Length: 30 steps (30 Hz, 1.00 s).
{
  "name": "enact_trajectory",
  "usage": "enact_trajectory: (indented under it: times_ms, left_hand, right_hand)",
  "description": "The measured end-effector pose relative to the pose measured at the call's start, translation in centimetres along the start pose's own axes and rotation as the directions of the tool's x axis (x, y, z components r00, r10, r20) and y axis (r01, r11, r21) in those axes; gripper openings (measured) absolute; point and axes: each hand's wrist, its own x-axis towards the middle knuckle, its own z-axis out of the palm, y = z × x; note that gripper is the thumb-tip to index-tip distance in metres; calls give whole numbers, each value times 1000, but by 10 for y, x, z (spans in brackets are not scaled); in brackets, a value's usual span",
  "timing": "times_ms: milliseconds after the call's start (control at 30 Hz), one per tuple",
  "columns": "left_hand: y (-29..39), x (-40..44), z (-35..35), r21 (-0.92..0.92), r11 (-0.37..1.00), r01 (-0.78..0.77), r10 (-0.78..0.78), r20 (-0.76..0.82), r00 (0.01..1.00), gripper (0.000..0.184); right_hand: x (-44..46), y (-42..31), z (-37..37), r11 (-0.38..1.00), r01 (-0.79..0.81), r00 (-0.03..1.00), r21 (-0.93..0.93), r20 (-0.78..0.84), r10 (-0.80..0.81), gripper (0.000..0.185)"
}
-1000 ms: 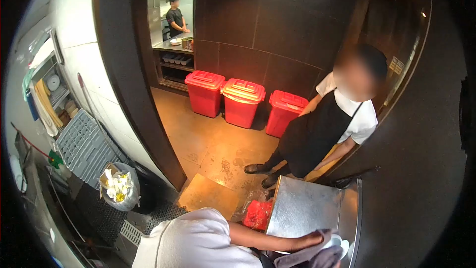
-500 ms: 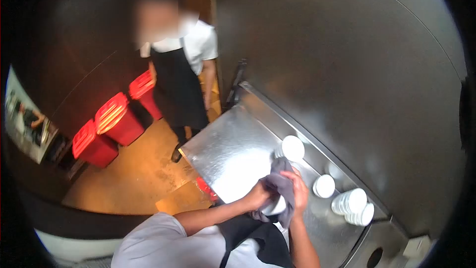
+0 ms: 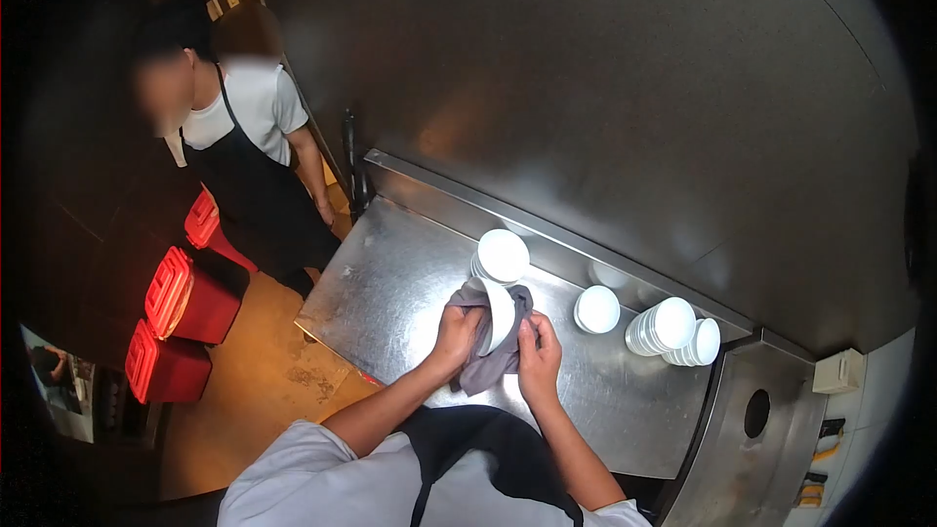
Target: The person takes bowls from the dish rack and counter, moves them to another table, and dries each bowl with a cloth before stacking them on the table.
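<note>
A white bowl (image 3: 500, 316), tilted on its side, is wrapped partly in a grey cloth (image 3: 482, 373) above the steel counter. My left hand (image 3: 457, 336) grips the cloth and the bowl's left side, fingers partly hidden in the fabric. On the right, my right hand (image 3: 539, 351) pinches the cloth, with its fingers closed. Just beyond the bowl stands a stack of white bowls (image 3: 504, 256). Farther right are a smaller white stack (image 3: 596, 309) and two taller stacks of white bowls (image 3: 673, 323) (image 3: 705, 340).
The steel counter (image 3: 381, 278) has a raised back edge along a dark wall. A person in a black apron (image 3: 256, 185) stands beyond its left end. Red lidded bins (image 3: 190, 298) stand on the floor at left. A steel surface with a round hole (image 3: 756, 414) adjoins at right.
The view has swung right, towards the counter and the bowl stacks. The held bowl now shows more of itself above the cloth. The other person's head has turned to the left.
</note>
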Motion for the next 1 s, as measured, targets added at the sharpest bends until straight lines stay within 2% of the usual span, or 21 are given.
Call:
enact_trajectory:
  times_ms: [33,67,100,133,167,200,267,300,400,600,633,700,733,767,800,833,867,900,933,1000]
  left_hand:
    - [-8,8,-7,117,992,-37,42,-42,998,25]
    - [-14,18,-15,232,970,-72,92,-80,993,25]
    - [-20,34,-25,354,920,-168,210,-82,974,26]
    - [3,38,-24,555,827,-82,179,-122,976,28]
    - [0,52,-29,666,745,-37,196,-165,967,30]
    - [-4,65,-33,761,648,14,218,-204,954,31]
    - [8,82,-26,821,565,77,175,-211,962,31]
    - [11,87,-21,847,521,104,152,-213,965,31]
    - [-11,111,-18,853,517,63,281,-239,929,32]
    - [-35,131,-23,853,522,-12,353,-203,914,38]
    - [-40,134,-29,829,558,-32,330,-186,925,37]
    - [-48,136,-46,774,629,-66,282,-149,948,36]
    - [-38,128,-51,614,787,-59,190,-151,970,37]
    - [-15,110,-53,422,906,-32,95,-129,987,38]
    - [9,94,-57,211,977,13,5,-85,996,40]
    - [30,79,-69,-151,988,0,3,14,1000,41]
    - [52,61,-82,-494,869,25,29,101,994,44]
    - [80,45,-88,-611,791,-26,96,82,992,42]
    - [102,34,-94,-716,694,-77,161,50,986,41]
    - [112,18,-113,-683,700,-207,211,-78,974,43]
  right_hand:
    - [-1,-1,-2,995,-54,998,81,-35,57,21]
    - [-5,9,-6,994,-107,994,29,-18,107,21]
    - [-13,28,-14,987,-156,988,-25,1,156,21]
    - [-18,39,-18,976,-205,978,-79,19,207,22]
    - [-24,25,-21,938,-343,935,-56,81,346,22]
    - [-28,29,-21,941,-321,935,-109,117,333,22]
    - [-42,50,-26,941,-268,934,-208,182,306,22]
    - [-46,66,-25,960,-231,940,-158,219,263,24]
    - [-37,45,-25,974,-127,927,-189,327,184,25]
    - [-36,54,-29,980,-138,952,-141,255,171,26]
    - [-37,56,-31,981,-152,954,-123,241,178,27]
    - [-36,56,-37,917,-391,896,77,259,361,25]
    - [-35,56,-43,849,-499,852,174,277,444,25]
    - [-36,57,-51,800,-518,845,303,325,425,31]
    - [-37,46,-55,685,-545,838,483,323,439,32]
    - [-37,25,-57,541,-542,832,643,321,451,33]
    - [-39,13,-60,373,-514,824,773,323,465,34]
    - [-44,13,-69,305,-477,838,825,321,441,40]
    - [-47,20,-76,368,-472,853,801,308,421,40]
    - [-47,39,-90,500,-450,885,739,294,362,40]
